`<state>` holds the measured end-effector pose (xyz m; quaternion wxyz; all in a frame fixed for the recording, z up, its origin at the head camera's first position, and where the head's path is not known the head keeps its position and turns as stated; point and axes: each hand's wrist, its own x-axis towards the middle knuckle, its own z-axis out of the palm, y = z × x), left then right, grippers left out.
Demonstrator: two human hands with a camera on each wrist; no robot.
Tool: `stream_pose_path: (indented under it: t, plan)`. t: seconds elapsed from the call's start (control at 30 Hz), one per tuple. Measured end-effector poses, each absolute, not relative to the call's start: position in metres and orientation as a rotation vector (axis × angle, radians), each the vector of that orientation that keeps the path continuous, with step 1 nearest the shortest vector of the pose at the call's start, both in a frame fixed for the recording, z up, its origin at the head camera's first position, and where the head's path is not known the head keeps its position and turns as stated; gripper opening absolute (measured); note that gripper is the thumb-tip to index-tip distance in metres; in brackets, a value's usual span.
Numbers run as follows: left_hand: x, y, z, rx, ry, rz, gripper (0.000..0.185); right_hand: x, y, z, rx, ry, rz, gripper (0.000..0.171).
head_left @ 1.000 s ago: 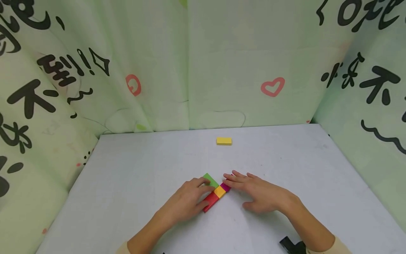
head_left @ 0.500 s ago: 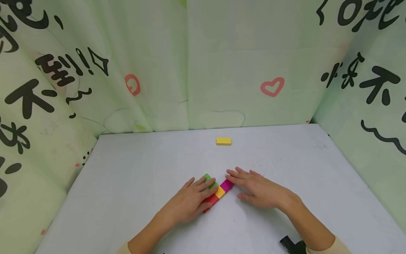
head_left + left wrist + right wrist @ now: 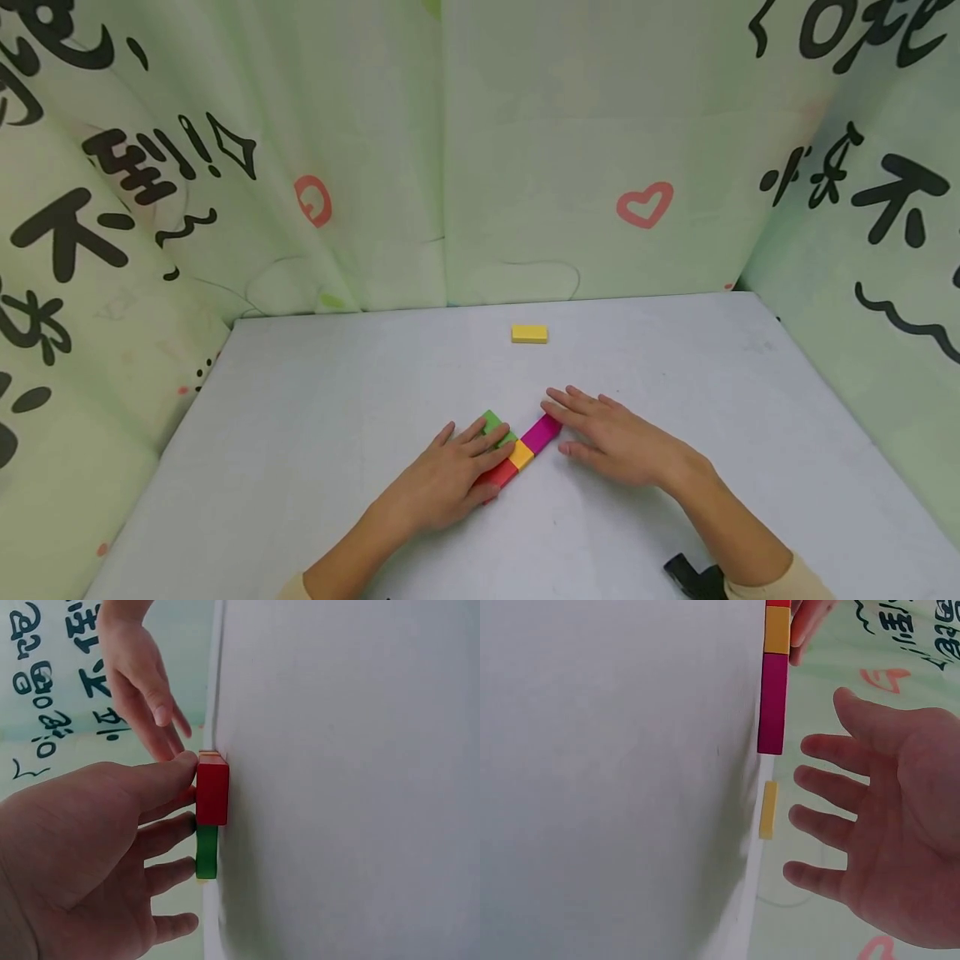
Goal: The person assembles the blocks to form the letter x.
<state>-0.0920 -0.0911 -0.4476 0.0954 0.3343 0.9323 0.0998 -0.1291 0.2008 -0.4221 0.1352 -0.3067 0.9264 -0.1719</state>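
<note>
Flat coloured blocks lie joined on the white table (image 3: 337,392): a red block (image 3: 212,793), an orange block (image 3: 522,456) and a magenta block (image 3: 541,433) in a slanting row, with a green block (image 3: 207,852) branching off at the orange one. My left hand (image 3: 450,482) rests extended fingers on the red and green blocks, partly covering them. Near the magenta block's far end, my right hand (image 3: 617,437) spreads its fingers and holds nothing; in the right wrist view its fingertips are clear of the blocks.
A yellow block (image 3: 529,334) lies apart, towards the table's back edge. A black object (image 3: 697,578) shows beside the right sleeve at the front. Pale green curtains (image 3: 525,167) with black lettering and red hearts hang at the back and both sides.
My right hand has drawn away up and rightward, uncovering more of the magenta block. My left fingers have flattened out over the green and red blocks.
</note>
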Motion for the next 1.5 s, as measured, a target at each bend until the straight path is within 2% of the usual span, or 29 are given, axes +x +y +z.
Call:
stream_pose_path:
  t: [0.4,1.07,1.5]
  plan:
    - [-0.090,-0.096,-0.451,0.945,2.712,0.410,0.057,-0.139,0.206,-0.422,-0.899,2.732,-0.495,0.061]
    - [-0.092,-0.094,-0.452,0.903,2.679,0.480,0.059,-0.176,0.204,-0.420,-0.912,2.852,-0.402,0.065]
    - [-0.092,-0.095,-0.453,0.911,2.680,0.512,0.059,-0.211,0.197,-0.426,-0.828,2.819,-0.693,0.054]
